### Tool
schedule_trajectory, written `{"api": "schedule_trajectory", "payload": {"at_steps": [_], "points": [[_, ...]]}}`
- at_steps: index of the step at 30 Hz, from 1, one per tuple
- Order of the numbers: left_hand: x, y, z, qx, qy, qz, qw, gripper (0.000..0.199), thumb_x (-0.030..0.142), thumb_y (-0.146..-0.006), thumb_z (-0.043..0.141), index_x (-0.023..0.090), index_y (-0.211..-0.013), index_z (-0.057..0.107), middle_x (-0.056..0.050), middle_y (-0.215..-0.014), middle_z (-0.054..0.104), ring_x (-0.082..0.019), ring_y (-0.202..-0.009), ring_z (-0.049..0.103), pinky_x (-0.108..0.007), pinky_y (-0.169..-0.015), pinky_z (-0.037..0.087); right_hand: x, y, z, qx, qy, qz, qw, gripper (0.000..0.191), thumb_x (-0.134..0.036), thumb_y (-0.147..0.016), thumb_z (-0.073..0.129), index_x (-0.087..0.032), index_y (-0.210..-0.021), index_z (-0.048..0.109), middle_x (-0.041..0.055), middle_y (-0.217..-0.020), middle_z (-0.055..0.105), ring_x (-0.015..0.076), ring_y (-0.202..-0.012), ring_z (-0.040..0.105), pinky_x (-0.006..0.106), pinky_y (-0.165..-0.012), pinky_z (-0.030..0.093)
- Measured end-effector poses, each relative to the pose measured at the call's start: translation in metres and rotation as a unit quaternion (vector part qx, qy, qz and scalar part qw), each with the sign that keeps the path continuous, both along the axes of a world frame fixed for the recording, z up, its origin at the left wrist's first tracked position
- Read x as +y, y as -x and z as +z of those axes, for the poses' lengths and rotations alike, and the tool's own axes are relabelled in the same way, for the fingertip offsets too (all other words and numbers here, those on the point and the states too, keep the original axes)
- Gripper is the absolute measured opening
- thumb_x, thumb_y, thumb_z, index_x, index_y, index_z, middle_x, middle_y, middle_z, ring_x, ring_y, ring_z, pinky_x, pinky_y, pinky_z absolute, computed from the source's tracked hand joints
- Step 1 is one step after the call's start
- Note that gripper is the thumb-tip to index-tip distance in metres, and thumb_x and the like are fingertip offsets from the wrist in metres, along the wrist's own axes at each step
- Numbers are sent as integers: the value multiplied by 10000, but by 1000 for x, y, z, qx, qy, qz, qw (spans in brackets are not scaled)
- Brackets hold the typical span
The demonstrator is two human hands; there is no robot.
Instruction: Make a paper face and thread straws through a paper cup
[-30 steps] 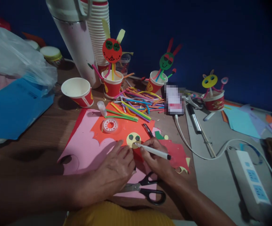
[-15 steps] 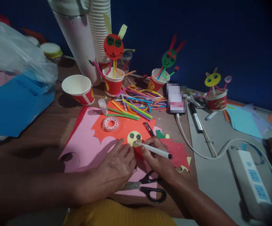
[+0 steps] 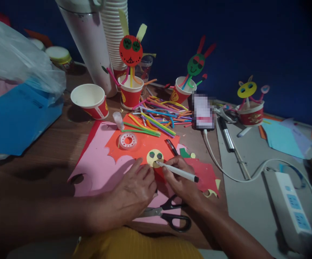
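Head view. Yellow paper disc [image 3: 155, 159] with two dark green eyes, lying on orange paper [image 3: 141, 144]; presumably light, thin and easily creased, best steadied at its rim. Left hand [image 3: 137, 190]: palm down, fingers extended, beside the disc's near left edge; whether it touches the disc cannot be told. Right hand [image 3: 183, 187]: closed around a white marker [image 3: 185, 174], its tip at the disc; the barrel looks light, stiff and smooth, best gripped close to the tip. Surface: brown wood-grain table [image 3: 48, 131], with scissors [image 3: 158, 212] near and coloured sticks [image 3: 145, 131] farther off. Room: dim, with a dark blue wall [image 3: 166, 28] behind.
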State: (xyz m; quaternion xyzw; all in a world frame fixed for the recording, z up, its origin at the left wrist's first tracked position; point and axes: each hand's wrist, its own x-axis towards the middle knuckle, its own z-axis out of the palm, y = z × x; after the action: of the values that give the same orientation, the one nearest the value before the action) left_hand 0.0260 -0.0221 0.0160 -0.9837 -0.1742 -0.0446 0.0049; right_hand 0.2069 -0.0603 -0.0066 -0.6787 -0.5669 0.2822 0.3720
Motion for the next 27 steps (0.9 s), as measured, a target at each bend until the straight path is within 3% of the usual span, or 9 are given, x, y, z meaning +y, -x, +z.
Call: {"api": "schedule_trajectory", "payload": {"at_steps": [17,27], "points": [[-1,1,-1,-3,-6,6,1000,259,328,-924,455,152,-919,647,-88,-969,654,-239,-953,541,-463,-984,246,-2,-2,-2,-37,5,20,999,74,-293,-823,585,-222,-833,568,-4,-688,657,125,-553,606,216,-481,459],[0,0,1,13,-2,0,1000,246,304,-921,458,144,-942,644,-95,-980,661,-243,-955,550,-468,-980,259,-2,0,0,-55,2,17,998,128,-341,-821,594,-225,-782,557,-7,-662,653,132,-558,622,221,-486,470]]}}
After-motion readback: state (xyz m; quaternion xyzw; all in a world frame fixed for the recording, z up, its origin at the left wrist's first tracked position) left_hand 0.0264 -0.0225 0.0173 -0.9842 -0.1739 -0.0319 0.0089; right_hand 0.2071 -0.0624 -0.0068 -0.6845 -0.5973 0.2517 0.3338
